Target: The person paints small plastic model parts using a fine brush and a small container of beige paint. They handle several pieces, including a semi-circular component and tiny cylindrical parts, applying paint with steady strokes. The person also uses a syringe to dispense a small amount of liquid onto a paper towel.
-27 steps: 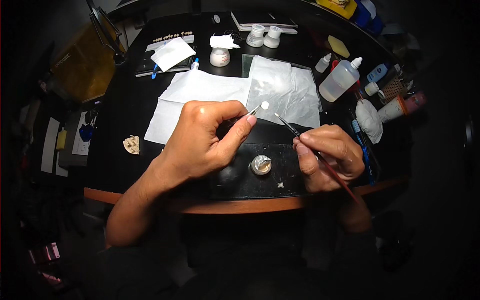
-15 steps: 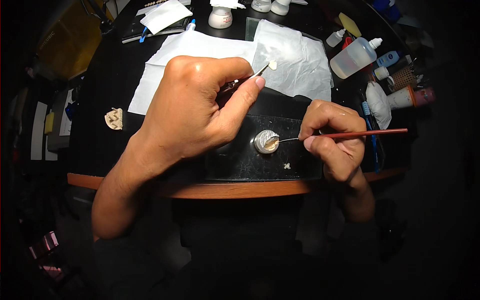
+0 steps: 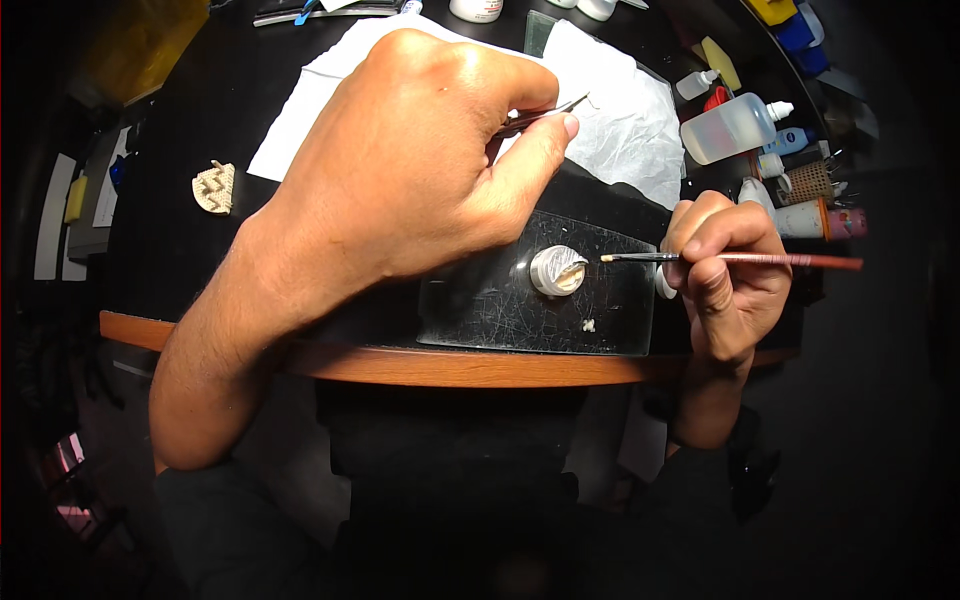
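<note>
My left hand [image 3: 430, 155] pinches tweezers [image 3: 571, 104] before white paper [image 3: 635, 125]. My right hand [image 3: 742, 290] pinches a brush [image 3: 640, 257], tip near the jar [image 3: 556, 272].

The small jar [image 3: 548, 273] is whitish, its top partly silver with a cream-coloured patch showing. The plate [image 3: 475, 312] beneath it looks black, webbed with fine pale scratches. Right of the jar, the brush [image 3: 795, 260] goes from a cream tip through black and silver to a dark red handle. Beyond the jar, the tweezers [image 3: 540, 116] show dark and silvery against a creased white sheet [image 3: 625, 120]. Well left of the jar, a beige block [image 3: 214, 188] carries a zigzag pattern. Nearer than the jar, the table edge [image 3: 480, 370] is orange-brown.
</note>
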Motion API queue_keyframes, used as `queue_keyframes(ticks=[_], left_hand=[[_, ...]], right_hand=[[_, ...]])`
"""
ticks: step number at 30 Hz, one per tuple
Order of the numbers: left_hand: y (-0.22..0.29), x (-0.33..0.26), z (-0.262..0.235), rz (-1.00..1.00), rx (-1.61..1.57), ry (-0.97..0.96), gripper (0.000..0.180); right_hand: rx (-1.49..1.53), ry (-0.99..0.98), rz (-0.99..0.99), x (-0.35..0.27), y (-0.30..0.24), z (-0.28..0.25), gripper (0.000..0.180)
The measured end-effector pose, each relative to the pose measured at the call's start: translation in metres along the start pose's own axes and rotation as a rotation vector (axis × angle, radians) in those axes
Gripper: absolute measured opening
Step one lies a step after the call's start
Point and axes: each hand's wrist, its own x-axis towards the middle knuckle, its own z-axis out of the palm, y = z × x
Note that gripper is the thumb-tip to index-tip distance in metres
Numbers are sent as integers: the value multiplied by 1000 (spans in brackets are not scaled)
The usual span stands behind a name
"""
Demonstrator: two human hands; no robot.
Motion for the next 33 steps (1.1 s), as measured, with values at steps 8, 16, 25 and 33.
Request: queue_keyframes(ticks=[8,16,25,33], left_hand=[[-1,0,-1,16,37,-11,17],[-6,-3,-1,38,49,-37,17],[-4,-3,1,-4,44,-68,18],[-5,-4,1,18,52,-61,18]], right_hand=[[-311,-106,-131,1,16,18,22],[-398,-181,-194,3,21,16,20],[-423,-236,-200,4,23,14,22],[-451,-260,-192,3,21,13,26]])
